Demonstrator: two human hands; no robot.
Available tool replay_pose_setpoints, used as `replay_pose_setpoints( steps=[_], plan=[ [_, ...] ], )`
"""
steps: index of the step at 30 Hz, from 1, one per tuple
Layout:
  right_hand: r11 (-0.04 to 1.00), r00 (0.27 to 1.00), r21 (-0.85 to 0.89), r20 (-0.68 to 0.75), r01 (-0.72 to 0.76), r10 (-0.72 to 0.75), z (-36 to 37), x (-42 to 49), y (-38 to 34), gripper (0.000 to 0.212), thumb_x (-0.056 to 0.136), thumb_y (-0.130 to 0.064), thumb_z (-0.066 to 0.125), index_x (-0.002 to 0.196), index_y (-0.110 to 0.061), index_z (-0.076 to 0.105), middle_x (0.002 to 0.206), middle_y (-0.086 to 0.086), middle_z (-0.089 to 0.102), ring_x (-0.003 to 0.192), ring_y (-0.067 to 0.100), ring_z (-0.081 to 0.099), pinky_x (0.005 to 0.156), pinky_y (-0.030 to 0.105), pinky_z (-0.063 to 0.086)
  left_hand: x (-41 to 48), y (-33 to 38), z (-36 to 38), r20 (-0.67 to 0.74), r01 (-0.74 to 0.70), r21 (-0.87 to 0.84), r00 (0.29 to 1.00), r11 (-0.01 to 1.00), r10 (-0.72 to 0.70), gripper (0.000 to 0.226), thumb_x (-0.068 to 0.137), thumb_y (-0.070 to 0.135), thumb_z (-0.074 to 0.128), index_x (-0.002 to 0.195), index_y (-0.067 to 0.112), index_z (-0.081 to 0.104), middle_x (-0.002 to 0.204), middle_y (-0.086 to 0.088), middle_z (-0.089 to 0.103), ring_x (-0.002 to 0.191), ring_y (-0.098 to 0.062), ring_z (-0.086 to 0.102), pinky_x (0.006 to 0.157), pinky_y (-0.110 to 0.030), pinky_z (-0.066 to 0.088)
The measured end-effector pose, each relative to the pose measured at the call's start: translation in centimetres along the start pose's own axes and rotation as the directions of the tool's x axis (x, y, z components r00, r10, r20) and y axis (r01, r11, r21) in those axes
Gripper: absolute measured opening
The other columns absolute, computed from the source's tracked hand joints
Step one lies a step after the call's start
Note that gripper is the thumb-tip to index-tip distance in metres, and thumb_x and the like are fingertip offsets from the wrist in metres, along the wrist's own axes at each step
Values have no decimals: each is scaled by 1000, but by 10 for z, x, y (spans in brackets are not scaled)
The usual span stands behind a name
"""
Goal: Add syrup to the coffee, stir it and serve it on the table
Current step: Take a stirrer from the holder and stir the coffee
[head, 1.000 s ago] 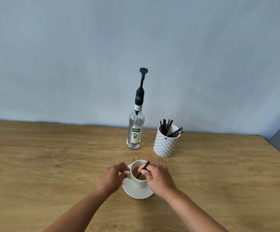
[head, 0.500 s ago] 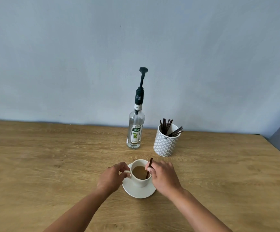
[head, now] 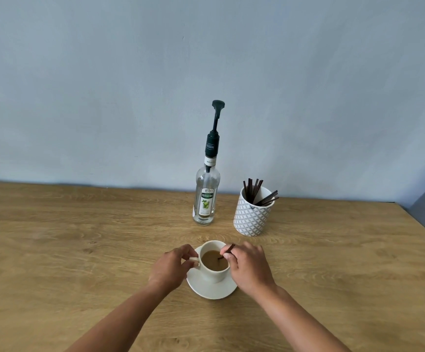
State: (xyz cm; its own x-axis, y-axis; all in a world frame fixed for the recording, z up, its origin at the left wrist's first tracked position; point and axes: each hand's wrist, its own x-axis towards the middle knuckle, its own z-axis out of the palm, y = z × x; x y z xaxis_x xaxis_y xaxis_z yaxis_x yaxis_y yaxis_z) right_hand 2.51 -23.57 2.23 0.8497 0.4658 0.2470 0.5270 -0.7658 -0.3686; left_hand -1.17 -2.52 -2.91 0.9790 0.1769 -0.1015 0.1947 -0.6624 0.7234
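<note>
— Left hand (head: 172, 268) pinches the cup (head: 215, 262) handle, mid-table (head: 54, 250), on its saucer (head: 210, 288).
— Right hand (head: 248, 265) grips the stirrer (head: 226, 251), dipped in coffee; syrup bottle (head: 206, 196) and stick holder (head: 253, 214) by the far edge, left side wide open.

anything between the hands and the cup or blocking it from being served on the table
Nothing visible. The left hand already pinches the handle of the cup, the right hand holds the stirrer in the coffee, and bare table surrounds the saucer.
</note>
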Motion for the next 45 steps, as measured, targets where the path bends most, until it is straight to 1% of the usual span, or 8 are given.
replay_pose_setpoints(
  steps=[9,16,22,28,31,37,41,45],
  plan=[
    [995,1000,95,4,-12,12,5,3,-7,17,95,-26,55,102,-34,68,99,-15,69,94,11,52,86,30,32,1,-1,0,1,-4,20,1000,1000,4,5,89,38,65,87,41,62,90,25,70,55,2,65,62,-29,54],
    [1000,1000,-11,-28,-9,8,0,1,-2,17,93,-18,56,99,-30,66,91,-13,70,91,16,54,81,35,34,1,-1,0,4,-9,1,1000,1000,9,6,89,34,66,89,40,63,93,21,70,63,-2,67,64,-29,53],
    [997,1000,74,0,-22,22,3,3,-4,19,95,-22,54,101,-34,67,95,-13,69,93,12,54,88,34,36,1,-1,0,2,-9,11,1000,1000,9,6,89,36,65,88,41,61,92,22,70,60,-1,67,60,-25,49],
    [998,999,-54,-24,-23,22,-1,2,0,19,94,-20,55,102,-33,67,91,-14,70,92,15,54,81,34,33,1,-1,0,4,-6,25,1000,1000,6,10,88,37,66,87,44,60,93,22,69,64,-2,64,60,-25,45],
    [1000,999,-16,-32,-22,21,-1,0,0,16,93,-18,56,96,-31,65,87,-14,67,88,15,56,80,35,35,2,-1,0,8,-4,29,1000,1000,4,8,88,38,66,87,43,60,92,22,69,62,0,63,59,-24,44],
    [990,999,131,23,-50,47,8,5,-6,17,94,-26,56,101,-35,68,98,-13,71,94,10,57,92,31,33,1,0,-1,17,-8,28,1000,1000,7,5,89,38,65,89,41,61,91,23,69,55,2,63,54,-20,40],
    [998,998,19,6,-62,61,5,7,-6,20,95,-26,54,105,-36,69,95,-13,71,93,12,56,87,32,34,1,1,-3,18,-6,43,1000,999,6,6,89,38,65,92,42,62,96,22,69,64,0,64,58,-23,42],
    [996,999,-81,-42,-33,30,-1,3,-5,17,92,-21,56,97,-32,67,87,-15,70,89,15,55,78,33,30,1,0,-2,21,-5,9,1000,1000,5,8,88,37,67,89,42,61,95,22,70,66,-2,64,61,-25,47]
  ],
)
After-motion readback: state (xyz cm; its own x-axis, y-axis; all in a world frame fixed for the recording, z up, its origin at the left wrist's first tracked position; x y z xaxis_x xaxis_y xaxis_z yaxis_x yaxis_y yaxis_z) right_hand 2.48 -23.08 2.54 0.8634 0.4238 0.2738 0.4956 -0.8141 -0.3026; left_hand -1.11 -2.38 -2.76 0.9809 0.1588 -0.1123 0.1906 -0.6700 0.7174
